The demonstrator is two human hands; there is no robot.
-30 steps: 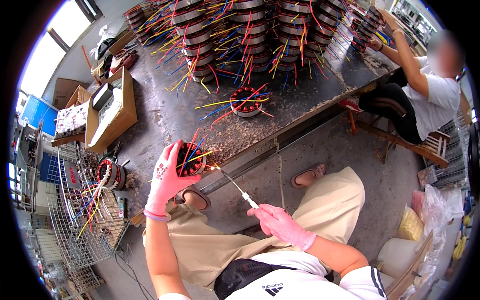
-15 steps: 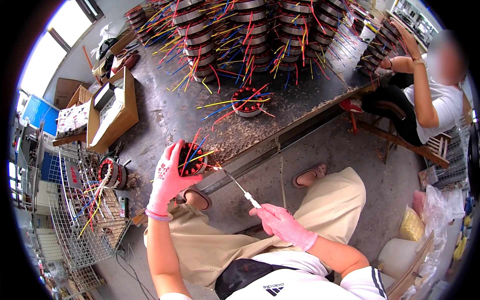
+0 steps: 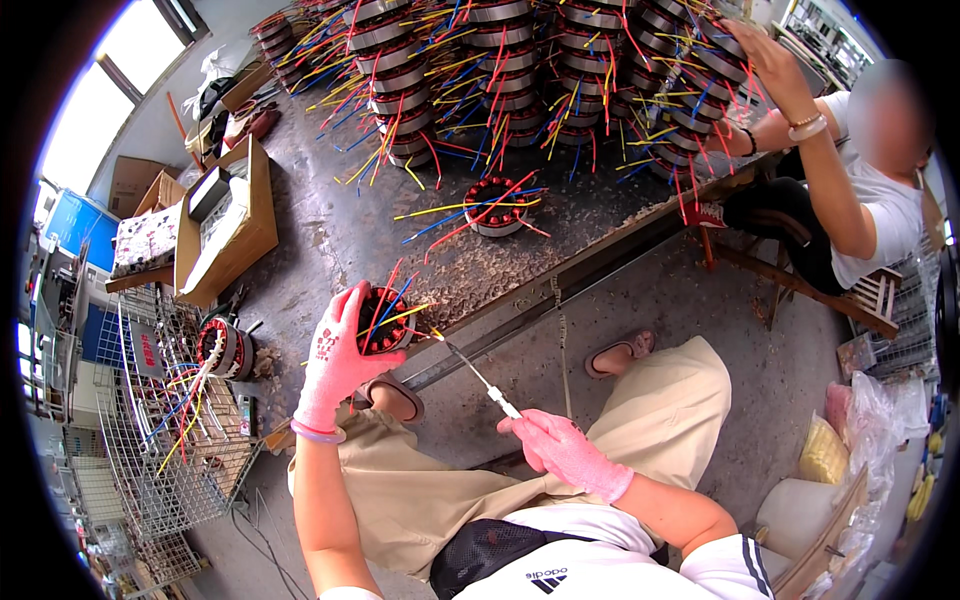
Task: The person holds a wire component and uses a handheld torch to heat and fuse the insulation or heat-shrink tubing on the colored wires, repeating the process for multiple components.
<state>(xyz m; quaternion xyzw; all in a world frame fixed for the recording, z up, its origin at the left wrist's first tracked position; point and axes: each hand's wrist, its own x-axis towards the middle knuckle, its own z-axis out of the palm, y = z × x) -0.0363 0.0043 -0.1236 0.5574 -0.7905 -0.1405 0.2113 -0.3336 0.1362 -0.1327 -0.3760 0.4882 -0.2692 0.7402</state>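
My left hand (image 3: 340,350), in a pink glove, grips a motor stator (image 3: 385,335) at the near edge of the dark table. Red, blue and yellow wires stick out of it, and the hand covers its left side. In my pink-gloved right hand (image 3: 565,450) is a slim white-handled tool (image 3: 495,393) with a thin metal shaft. It points up and left toward the wire ends, with a small bright yellow-orange spot at its tip. Farther back on the table lies a separate stator (image 3: 496,205), its wires spread across it.
Several tall stacks of stators (image 3: 400,100) line the table's far side. At the right a seated co-worker's hands (image 3: 775,75) hold a leaning stack. On the left are a cardboard box (image 3: 235,235), another stator (image 3: 226,348) and a wire rack (image 3: 150,440).
The tool's tip has drawn slightly away from the wire ends, and the bright glow there has shrunk. At the right, the co-worker has brought a leaning stack left, against the others.
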